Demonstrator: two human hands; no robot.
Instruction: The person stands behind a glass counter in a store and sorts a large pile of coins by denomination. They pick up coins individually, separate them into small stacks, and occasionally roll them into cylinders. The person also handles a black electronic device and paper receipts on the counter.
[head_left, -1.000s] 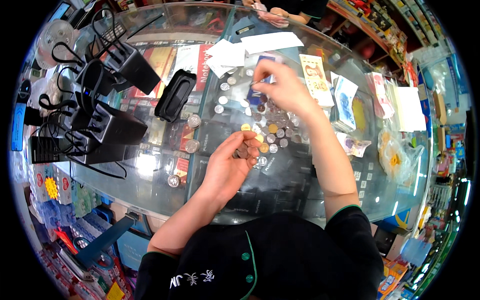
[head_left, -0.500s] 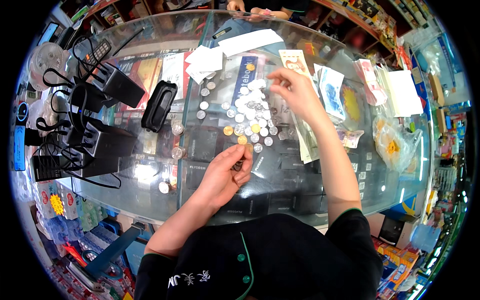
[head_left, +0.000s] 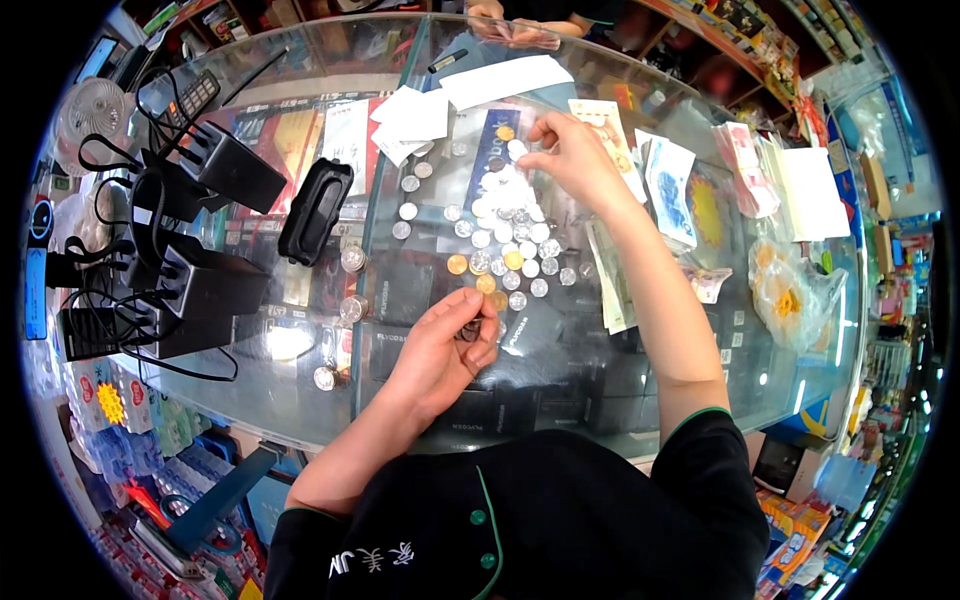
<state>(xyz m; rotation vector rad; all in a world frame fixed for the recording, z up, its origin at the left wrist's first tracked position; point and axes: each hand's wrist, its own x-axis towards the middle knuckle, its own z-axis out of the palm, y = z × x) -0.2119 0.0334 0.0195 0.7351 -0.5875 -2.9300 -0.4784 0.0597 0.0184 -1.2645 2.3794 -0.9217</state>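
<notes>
Head view: coin picking appears in hand, left hand (head_left: 445, 352) curled around held coins (head_left: 470, 330), loose coins (head_left: 504, 232) at its one o'clock; right hand (head_left: 577, 165) grip cannot be told, next pick calling for a fingertip pinch.

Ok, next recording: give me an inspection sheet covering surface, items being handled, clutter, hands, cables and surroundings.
Surface: glass counter, dark boxes visible beneath.
Handled items: loose coins, silver and gold-coloured, spread ahead of the left hand; coin stacks farther left.
Clutter: black tray, white paper, banknotes, plastic bag.
Hands: left hand has its fingers curled around coins; right hand is at the far coins, grip unclear.
Cables: black cables looping over box-shaped units at left.
Surroundings: stocked shelves; another person's hands beyond the counter.
</notes>
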